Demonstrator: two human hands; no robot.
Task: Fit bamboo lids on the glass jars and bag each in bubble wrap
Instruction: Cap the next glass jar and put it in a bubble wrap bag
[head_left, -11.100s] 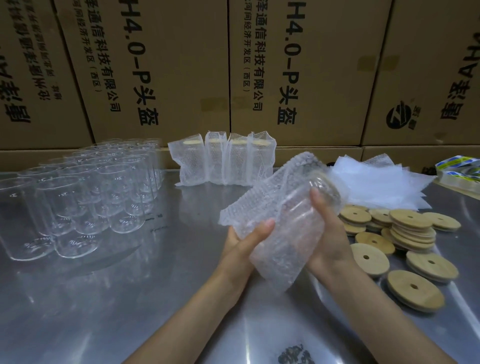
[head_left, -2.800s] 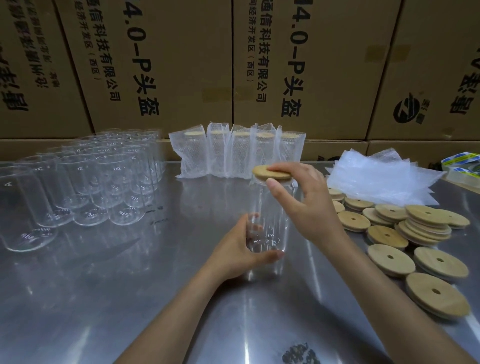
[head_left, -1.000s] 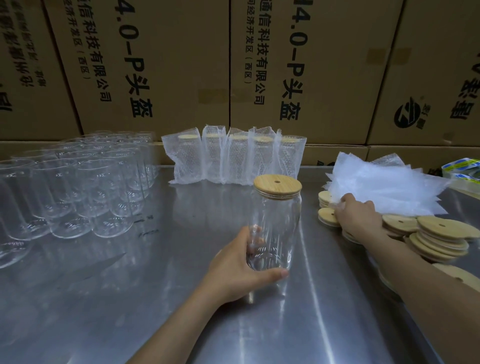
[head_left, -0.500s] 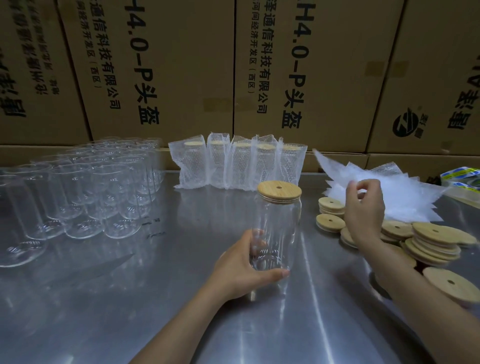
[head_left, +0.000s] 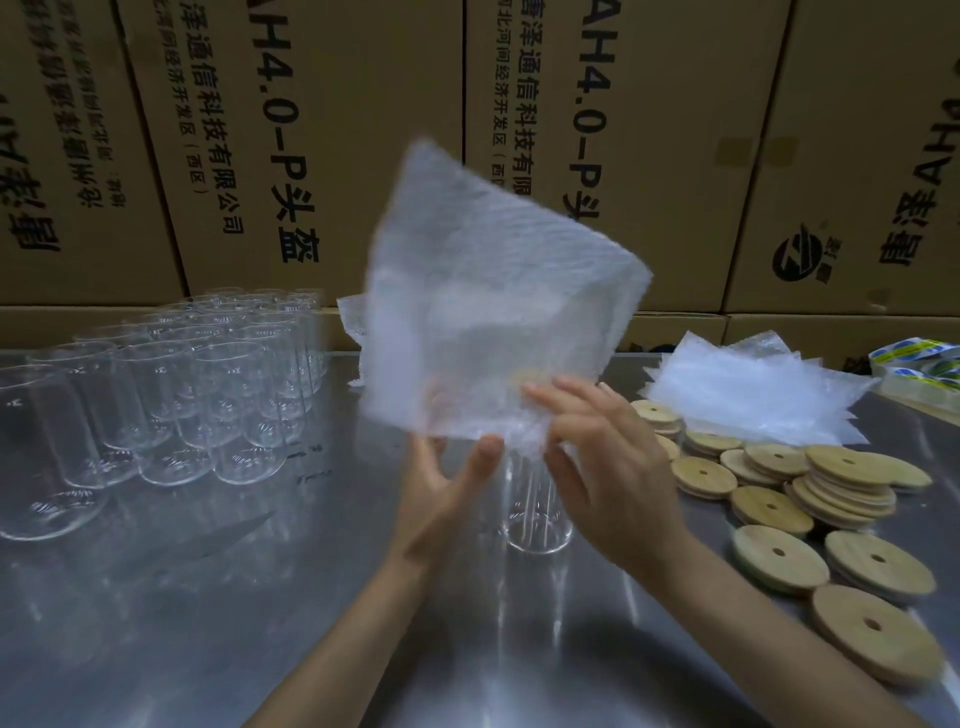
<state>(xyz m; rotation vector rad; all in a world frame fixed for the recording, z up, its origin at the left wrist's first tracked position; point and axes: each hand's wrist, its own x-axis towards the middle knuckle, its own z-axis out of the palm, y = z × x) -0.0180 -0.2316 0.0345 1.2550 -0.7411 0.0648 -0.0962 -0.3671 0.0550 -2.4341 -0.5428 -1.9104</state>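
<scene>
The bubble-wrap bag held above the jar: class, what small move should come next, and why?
Probably spread the bag's mouth open. Both hands, left hand and right hand, hold the bubble-wrap bag by its lower edge above the upright glass jar; it looks flat, so the jar likely cannot enter yet.

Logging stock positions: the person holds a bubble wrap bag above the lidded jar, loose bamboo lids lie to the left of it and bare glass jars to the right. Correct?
Sides are swapped. The head view shows the loose bamboo lids right of the lidded jar and the bare glass jars left. Both hands do hold the bubble wrap bag above it.
</scene>
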